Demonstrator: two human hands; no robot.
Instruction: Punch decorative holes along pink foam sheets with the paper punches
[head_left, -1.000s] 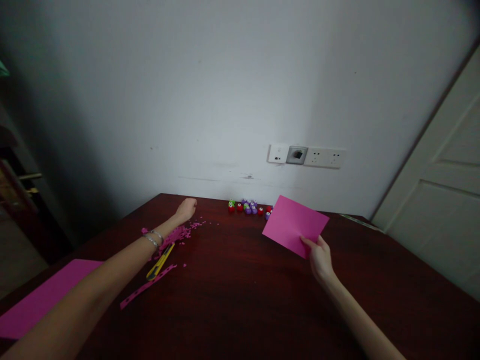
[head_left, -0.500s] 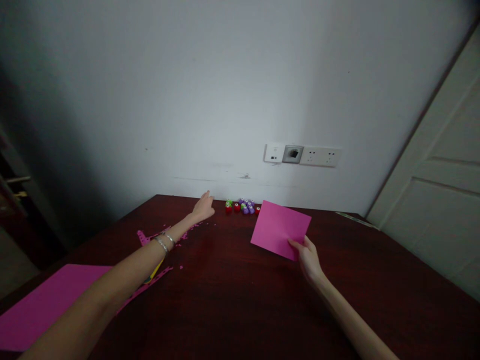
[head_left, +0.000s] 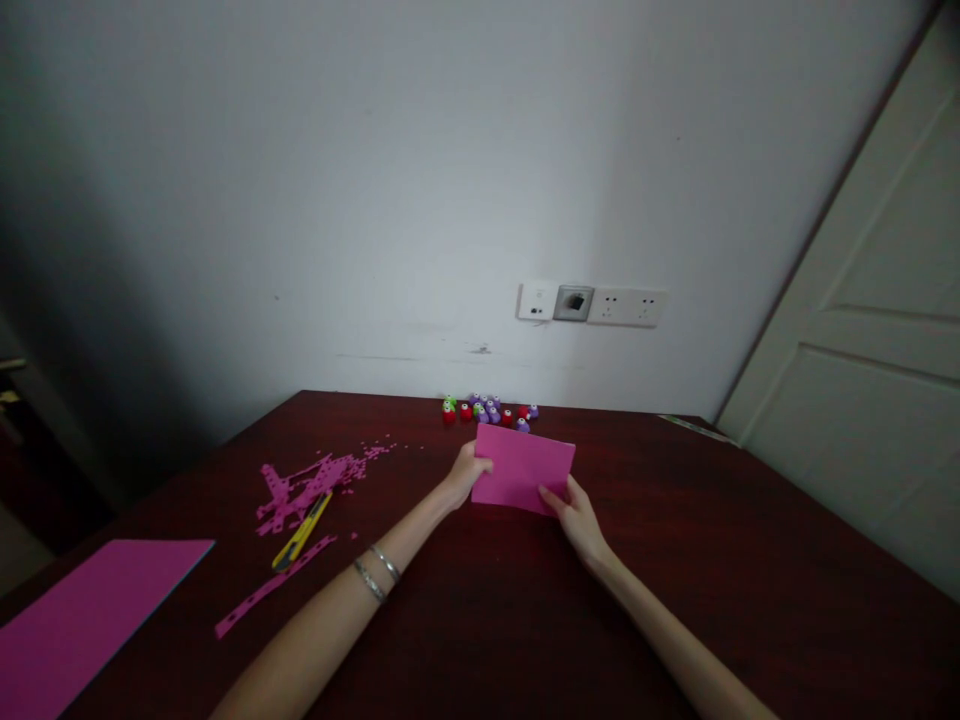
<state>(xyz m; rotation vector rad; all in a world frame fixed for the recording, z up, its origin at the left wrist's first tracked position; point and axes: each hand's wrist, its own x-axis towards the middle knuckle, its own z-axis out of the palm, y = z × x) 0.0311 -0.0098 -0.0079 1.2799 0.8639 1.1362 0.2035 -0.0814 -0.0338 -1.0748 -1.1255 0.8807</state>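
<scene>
1. Your left hand (head_left: 465, 473) pinches the left edge of the pink sheet (head_left: 521, 468), thumb in front; your right hand (head_left: 577, 515) pinches its lower right corner the same way. The fingers behind are mostly hidden.
2. The sheet spans the gap between both grips, its face tilted toward you. To handle it well, keep both pinches light and even, so it neither creases nor bows.
3. Stay clear of the knife (head_left: 302, 535) and scraps (head_left: 322, 485), left of your left grip; the toys (head_left: 480, 410) sit just beyond the sheet.
4. Half a second ago, only your right hand held the sheet, while your left reached out near the toys, off the paper. Now both grip it, and your left arm no longer covers the knife.
</scene>
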